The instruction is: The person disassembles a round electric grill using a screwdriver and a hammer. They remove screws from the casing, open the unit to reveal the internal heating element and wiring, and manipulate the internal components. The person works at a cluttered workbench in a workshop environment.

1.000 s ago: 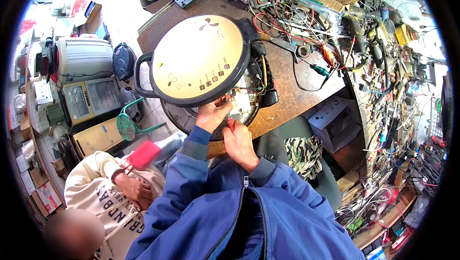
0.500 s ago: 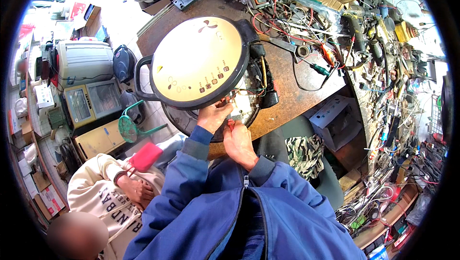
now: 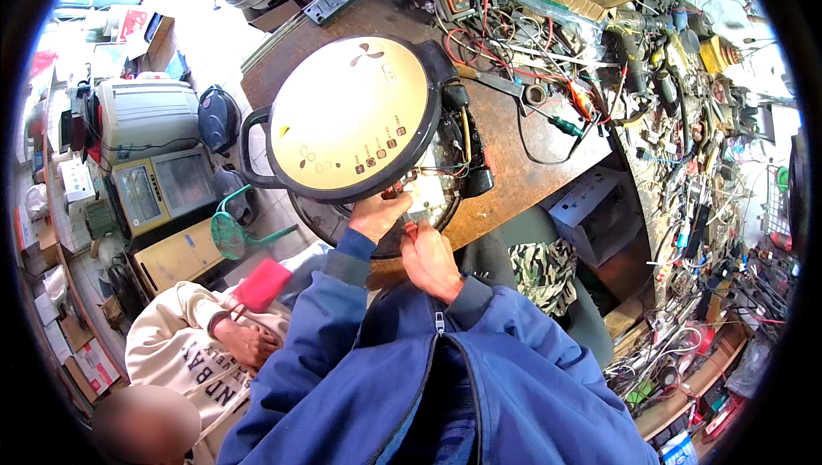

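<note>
Round cream cooktop plate (image 3: 351, 118) lifted, tilted over opened black base (image 3: 445, 182)

**Hidden under the lid, lost in the clutter**

The raised round cream-coloured cooker lid (image 3: 349, 118) covers most of the open black appliance base (image 3: 445, 174) beneath it. What the left hand (image 3: 377, 212) and right hand (image 3: 428, 259) pinch is too small to tell. The tangled wires (image 3: 514, 37) on the brown wooden tabletop (image 3: 514, 165) blur together at the rim.
</note>
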